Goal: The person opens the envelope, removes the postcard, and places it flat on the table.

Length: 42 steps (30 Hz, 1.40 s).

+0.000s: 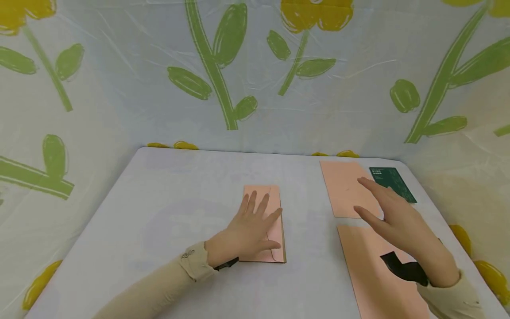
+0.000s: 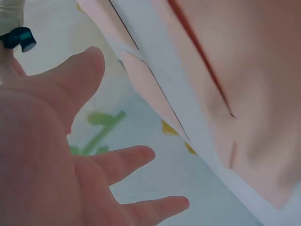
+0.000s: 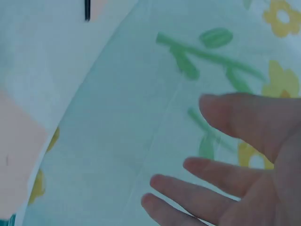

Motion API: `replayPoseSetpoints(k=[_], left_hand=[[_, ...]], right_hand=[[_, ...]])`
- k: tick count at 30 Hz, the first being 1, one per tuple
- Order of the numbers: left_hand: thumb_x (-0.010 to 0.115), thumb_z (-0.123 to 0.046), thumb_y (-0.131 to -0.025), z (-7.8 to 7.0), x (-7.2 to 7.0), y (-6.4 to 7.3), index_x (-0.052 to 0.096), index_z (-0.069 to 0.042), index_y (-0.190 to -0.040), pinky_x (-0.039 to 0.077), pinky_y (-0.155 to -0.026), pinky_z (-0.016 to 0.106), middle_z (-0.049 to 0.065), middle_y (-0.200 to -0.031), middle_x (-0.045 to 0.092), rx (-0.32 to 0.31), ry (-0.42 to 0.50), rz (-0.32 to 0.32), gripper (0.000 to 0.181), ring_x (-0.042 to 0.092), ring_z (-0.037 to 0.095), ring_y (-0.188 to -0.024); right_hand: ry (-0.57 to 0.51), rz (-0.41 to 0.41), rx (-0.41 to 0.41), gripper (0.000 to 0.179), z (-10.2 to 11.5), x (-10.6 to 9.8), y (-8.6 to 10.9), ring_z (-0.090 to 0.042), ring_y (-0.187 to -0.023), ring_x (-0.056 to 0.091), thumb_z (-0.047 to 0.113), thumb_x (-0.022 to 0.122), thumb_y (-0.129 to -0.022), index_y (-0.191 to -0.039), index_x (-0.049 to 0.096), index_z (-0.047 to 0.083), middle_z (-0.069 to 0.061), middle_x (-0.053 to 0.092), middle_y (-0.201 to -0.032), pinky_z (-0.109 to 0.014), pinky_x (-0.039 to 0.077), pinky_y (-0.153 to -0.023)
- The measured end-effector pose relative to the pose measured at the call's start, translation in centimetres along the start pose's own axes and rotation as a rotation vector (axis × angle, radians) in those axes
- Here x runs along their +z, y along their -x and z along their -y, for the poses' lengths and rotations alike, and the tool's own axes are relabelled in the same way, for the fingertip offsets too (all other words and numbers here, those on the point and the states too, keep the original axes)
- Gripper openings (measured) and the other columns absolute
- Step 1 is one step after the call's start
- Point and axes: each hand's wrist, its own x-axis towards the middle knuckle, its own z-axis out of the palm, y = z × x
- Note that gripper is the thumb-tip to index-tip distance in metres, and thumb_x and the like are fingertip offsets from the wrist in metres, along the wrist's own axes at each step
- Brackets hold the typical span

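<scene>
At the middle of the white table (image 1: 191, 199), a pink envelope (image 1: 276, 229) is lying flat, its long axis running away from the person and its flap (image 1: 278, 254) facing up along the right long side. The left hand (image 1: 247, 231) is spreading over it, fingers straight and fanned toward the far end, thumb reaching rightward across the flap; palm and fingers are showing apart from the paper in the left wrist view, so actual contact is impossible to confirm. The envelope is thus lying directly beneath the left fingers, which are pointing roughly along its length. The right hand (image 1: 402, 223) is hovering well to the right, fingers extended, thumb apart, gripping nothing, above a far pink rectangle (image 1: 344, 190) and a near pink rectangle (image 1: 370, 274), with a dark green card (image 1: 392, 179) lying beyond; the left is plainly being the nearer hand
</scene>
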Motion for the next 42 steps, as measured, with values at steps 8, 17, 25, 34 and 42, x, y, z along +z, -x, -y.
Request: replayPoseSetpoints(k=[8, 17, 25, 34, 42], left_hand=[[0.055, -0.059, -0.095, 4.0, 1.6, 1.7, 0.034, -0.010, -0.154, 0.009, -0.117, 0.059, 0.029, -0.158, 0.022, 0.026, 0.110, -0.065, 0.079, 0.011, 0.054, -0.145], [0.050, -0.061, -0.097, 4.7, 3.5, 1.9, 0.024, -0.006, -0.157, 0.013, -0.117, 0.056, 0.025, -0.162, 0.008, 0.074, 0.242, 0.020, 0.086, 0.003, 0.045, -0.149], [0.056, -0.073, -0.086, 4.0, 3.9, 0.6, 0.021, -0.006, -0.158, 0.016, -0.117, 0.055, 0.026, -0.162, 0.004, 0.093, 0.240, 0.052, 0.104, 0.002, 0.045, -0.148], [0.064, -0.073, -0.080, 3.7, 4.2, 0.3, 0.026, -0.005, -0.157, 0.025, -0.116, 0.050, 0.028, -0.161, 0.009, 0.067, 0.174, 0.081, 0.109, 0.008, 0.047, -0.148], [0.063, -0.075, -0.077, 3.7, 4.8, 0.6, 0.026, -0.003, -0.156, 0.032, -0.113, 0.047, 0.026, -0.161, 0.013, 0.054, 0.140, 0.056, 0.114, 0.012, 0.046, -0.147]], right_hand=[[-0.004, -0.039, -0.082, 0.063, 4.8, 3.5, -3.0, -0.043, -0.123, 0.052, 0.021, 0.071, -0.093, -0.146, 0.043, 0.001, -0.022, 0.053, -0.139, -0.062, 0.037, -0.102], [-0.046, 0.159, -0.034, 0.076, 7.9, 11.2, -3.8, -0.047, -0.131, 0.045, 0.027, 0.070, -0.093, -0.149, 0.033, -0.008, -0.031, 0.038, -0.149, -0.057, 0.040, -0.103], [-0.133, 0.407, 0.039, 0.090, 8.7, 14.6, -3.8, -0.047, -0.145, 0.019, 0.033, 0.070, -0.093, -0.150, 0.020, -0.016, -0.037, 0.012, -0.156, -0.060, 0.025, -0.112], [-0.139, 0.494, 0.049, 0.096, 8.4, 15.6, -3.6, -0.045, -0.147, 0.011, 0.038, 0.070, -0.092, -0.149, 0.017, -0.018, -0.035, 0.008, -0.158, -0.061, 0.022, -0.113], [-0.140, 0.504, 0.038, 0.111, 8.6, 16.1, -3.2, -0.047, -0.147, 0.009, 0.051, 0.074, -0.085, -0.151, 0.014, -0.016, -0.036, 0.007, -0.158, -0.061, 0.020, -0.113]])
